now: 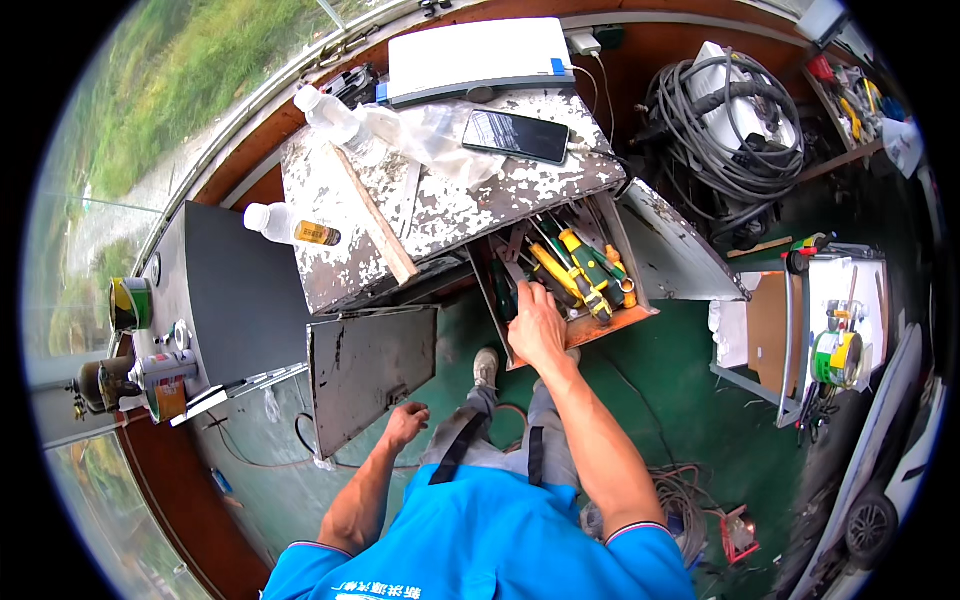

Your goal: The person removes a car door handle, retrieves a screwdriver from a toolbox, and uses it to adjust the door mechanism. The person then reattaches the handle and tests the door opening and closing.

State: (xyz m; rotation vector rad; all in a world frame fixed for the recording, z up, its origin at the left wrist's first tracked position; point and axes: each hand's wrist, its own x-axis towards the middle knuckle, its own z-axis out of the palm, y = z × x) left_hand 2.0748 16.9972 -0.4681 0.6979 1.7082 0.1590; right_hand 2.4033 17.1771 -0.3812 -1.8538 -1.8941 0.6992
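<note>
An open metal drawer full of hand tools juts from the worn, paint-flaked cabinet in front of me. My right hand reaches over its near left part, fingers stretched down among the tools; nothing is visibly gripped. Just right of the fingers lie yellow-and-black-handled tools and a thick yellow-and-green handle. A dark handle sits at the drawer's left side. My left hand hangs beside an open metal cabinet door, its fingers loosely curled with nothing visible in them.
On the cabinet top are a phone, plastic bottles, a wooden strip and a white device. Another open door stands right of the drawer. Coiled cables lie farther right; a hose is on the green floor.
</note>
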